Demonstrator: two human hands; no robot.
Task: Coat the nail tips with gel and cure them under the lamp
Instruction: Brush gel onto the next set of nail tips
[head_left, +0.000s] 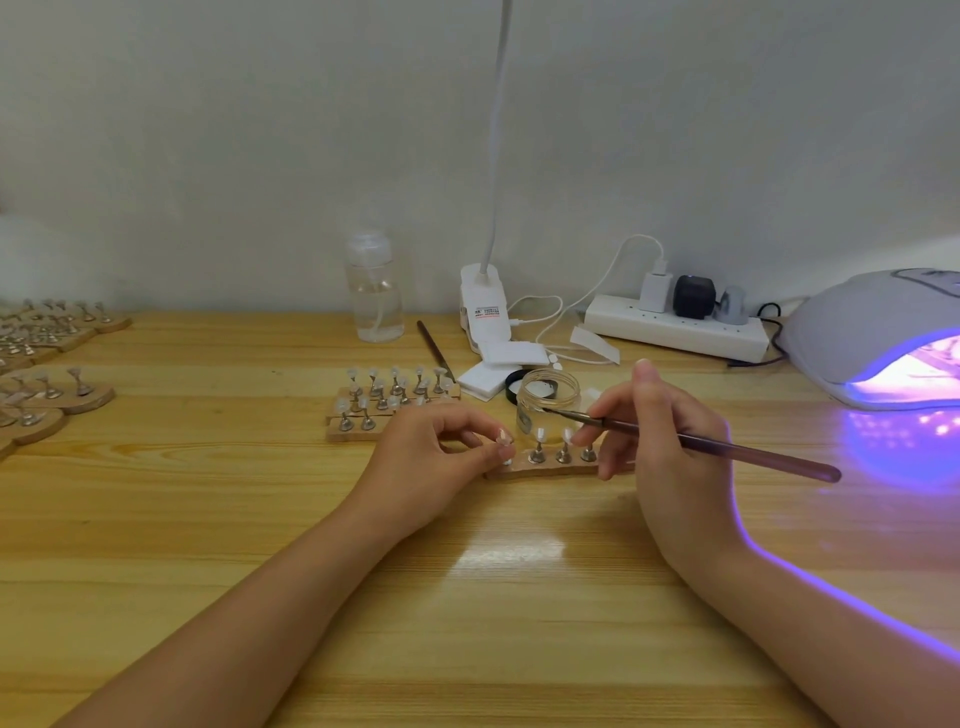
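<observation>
The left hand (441, 449) rests on the tabletop (260, 519) with its fingers (501, 452) pinched together on a nail tip (503, 435) at the left end of a small wooden holder (550, 470). To the right of those fingers, three more nail tips stand on metal stands (563, 454) along the same holder. The right hand (670, 441) has its fingers clamped on a thin brush (727, 447), whose bristle end points left and lies at the rim of an open glass jar (548, 400) just behind the holder; the handle trails out to the right. A black lid (514, 385) lies touching the jar on its far left side.

Beyond the left fingers sits a second wooden holder (384, 410) crowded with tips on stands, and well to the left more such holders (47, 364) cover the edge of the tabletop. Behind the jar lie white pads (498, 364), a second brush (435, 348), a clear bottle (374, 291) and the clip base of a white lamp (483, 306), which bears a red and white label too small to read. A white power strip (675, 327) with plugs and cables lies farther back. Well to the right of the brush fingers the curing lamp (872, 332) glows violet, its light spilling over the tabletop and the right forearm
</observation>
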